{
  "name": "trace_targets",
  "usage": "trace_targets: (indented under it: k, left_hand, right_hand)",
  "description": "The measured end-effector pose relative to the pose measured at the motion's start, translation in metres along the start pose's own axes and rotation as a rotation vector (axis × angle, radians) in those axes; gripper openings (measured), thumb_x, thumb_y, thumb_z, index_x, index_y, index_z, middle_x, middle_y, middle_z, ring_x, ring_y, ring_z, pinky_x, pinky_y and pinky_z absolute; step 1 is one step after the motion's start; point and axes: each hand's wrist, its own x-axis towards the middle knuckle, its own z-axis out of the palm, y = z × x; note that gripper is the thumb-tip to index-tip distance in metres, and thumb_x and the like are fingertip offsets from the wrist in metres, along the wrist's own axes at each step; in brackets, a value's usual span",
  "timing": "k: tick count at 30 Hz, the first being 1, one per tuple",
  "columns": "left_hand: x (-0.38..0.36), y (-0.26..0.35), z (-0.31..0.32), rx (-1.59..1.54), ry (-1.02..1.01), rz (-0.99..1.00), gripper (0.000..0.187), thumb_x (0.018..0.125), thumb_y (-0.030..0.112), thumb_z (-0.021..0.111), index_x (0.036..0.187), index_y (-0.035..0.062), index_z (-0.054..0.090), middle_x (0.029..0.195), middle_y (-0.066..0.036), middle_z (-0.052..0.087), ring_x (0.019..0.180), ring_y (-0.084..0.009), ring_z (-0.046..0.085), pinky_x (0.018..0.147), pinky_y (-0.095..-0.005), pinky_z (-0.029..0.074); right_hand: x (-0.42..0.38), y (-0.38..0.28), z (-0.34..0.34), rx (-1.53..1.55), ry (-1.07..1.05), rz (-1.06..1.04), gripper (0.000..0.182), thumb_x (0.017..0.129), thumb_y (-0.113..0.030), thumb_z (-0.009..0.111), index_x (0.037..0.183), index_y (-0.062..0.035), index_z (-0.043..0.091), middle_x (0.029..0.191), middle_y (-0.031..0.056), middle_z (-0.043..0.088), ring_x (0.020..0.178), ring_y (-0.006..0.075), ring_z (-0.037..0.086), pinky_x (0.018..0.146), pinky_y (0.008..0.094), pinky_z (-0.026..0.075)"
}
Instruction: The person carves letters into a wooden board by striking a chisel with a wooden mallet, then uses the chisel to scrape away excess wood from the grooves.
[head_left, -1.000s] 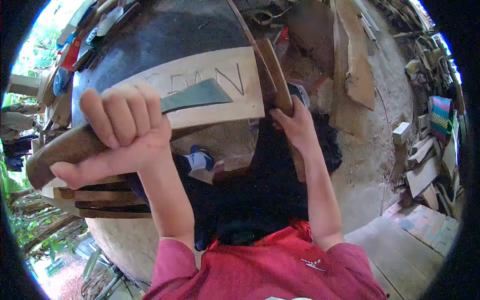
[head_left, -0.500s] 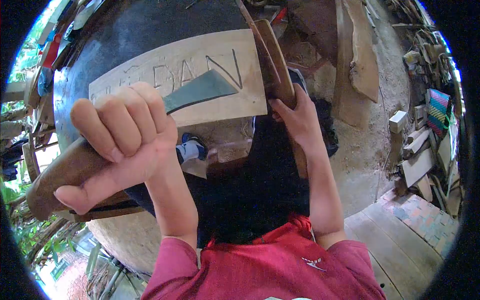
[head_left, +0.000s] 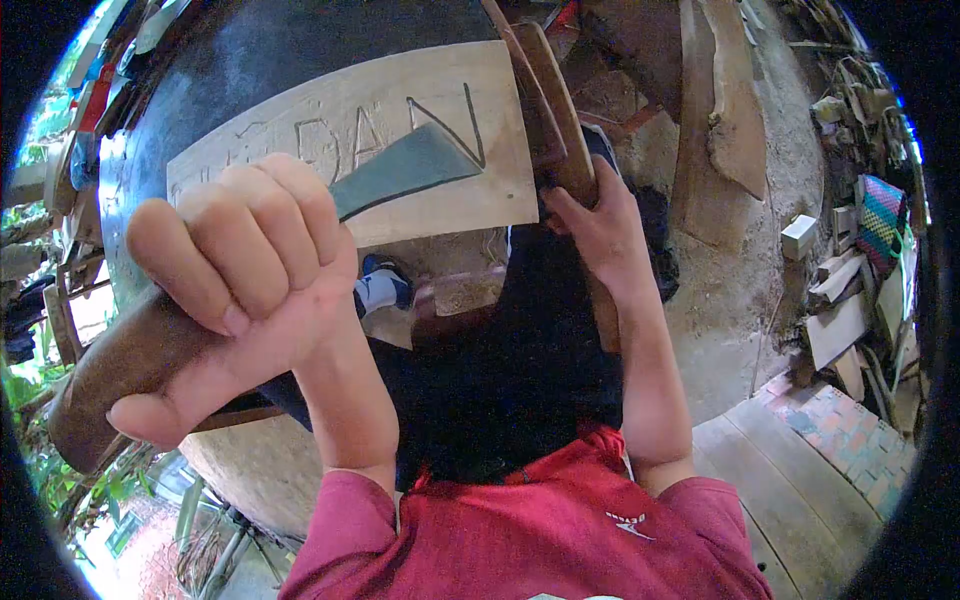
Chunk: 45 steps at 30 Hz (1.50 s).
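My left hand is closed around the thick brown wooden handle of a tool. Its flat, grey-green blade widens toward the far end and overlaps a pale wooden board in this view. Large letters are marked on the board, among them an A and an N; my fist covers its lower left corner. To the right of the board, my right hand is wrapped around a curved wooden bar, with the thumb on the near side and the other fingers mostly hidden.
The board lies at the edge of a dark tabletop. Below it a foot in a sandal shows. Long planks lie on the ground at right. Farther right are a wood pile, a white block and a woven bag.
The view has shifted a little, and the board sits slightly higher in it. My left fist and the tool have moved slightly left. Both hands keep their grips.
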Motion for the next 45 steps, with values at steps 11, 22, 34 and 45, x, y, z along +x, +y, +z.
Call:
trace_targets:
  k: [11, 22, 34, 45]
  left_hand:
    - [0.001, 0.000, 0.003, 0.032, -0.042, -0.027, 0.062, 0.073, 0.073, 0.075, 0.066, 0.0183, 0.046, 0.050, 0.008, 0.038, 0.039, -0.0034, 0.026, 0.042, -0.0238, 0.017]
    - [-0.001, 0.002, -0.001, 0.043, -0.060, -0.065, 0.065, 0.071, 0.079, 0.072, 0.065, 0.0202, 0.044, 0.049, 0.010, 0.035, 0.039, -0.0041, 0.025, 0.043, -0.0247, 0.019]
    - [0.001, -0.002, 0.005, 0.037, -0.041, -0.112, 0.065, 0.072, 0.077, 0.072, 0.068, 0.0193, 0.043, 0.050, 0.009, 0.034, 0.040, -0.0050, 0.024, 0.043, -0.0250, 0.017]
    - [0.000, 0.001, 0.000, 0.052, -0.120, -0.164, 0.057, 0.072, 0.066, 0.073, 0.070, 0.0164, 0.044, 0.053, 0.007, 0.036, 0.044, -0.0070, 0.027, 0.046, -0.0262, 0.020]
  right_hand:
    - [0.001, 0.001, 0.001, 0.000, -0.001, -0.023, 0.040, 0.088, -0.028, 0.077, 0.114, -0.0017, 0.060, 0.082, 0.0156, 0.073, 0.072, 0.0279, 0.073, 0.067, 0.0408, 0.055]
    - [0.002, 0.002, 0.002, 0.028, -0.007, 0.001, 0.040, 0.088, -0.026, 0.077, 0.115, -0.0009, 0.060, 0.082, 0.0143, 0.073, 0.072, 0.0258, 0.073, 0.066, 0.0390, 0.055]
    - [0.001, -0.003, 0.001, -0.002, 0.007, 0.004, 0.038, 0.089, -0.024, 0.076, 0.115, -0.0002, 0.062, 0.086, 0.0139, 0.072, 0.073, 0.0236, 0.071, 0.068, 0.0373, 0.054]
    - [0.004, 0.003, 0.003, 0.078, 0.011, -0.006, 0.036, 0.090, -0.020, 0.076, 0.114, 0.0007, 0.062, 0.087, 0.0102, 0.073, 0.070, 0.0158, 0.069, 0.064, 0.0333, 0.055]
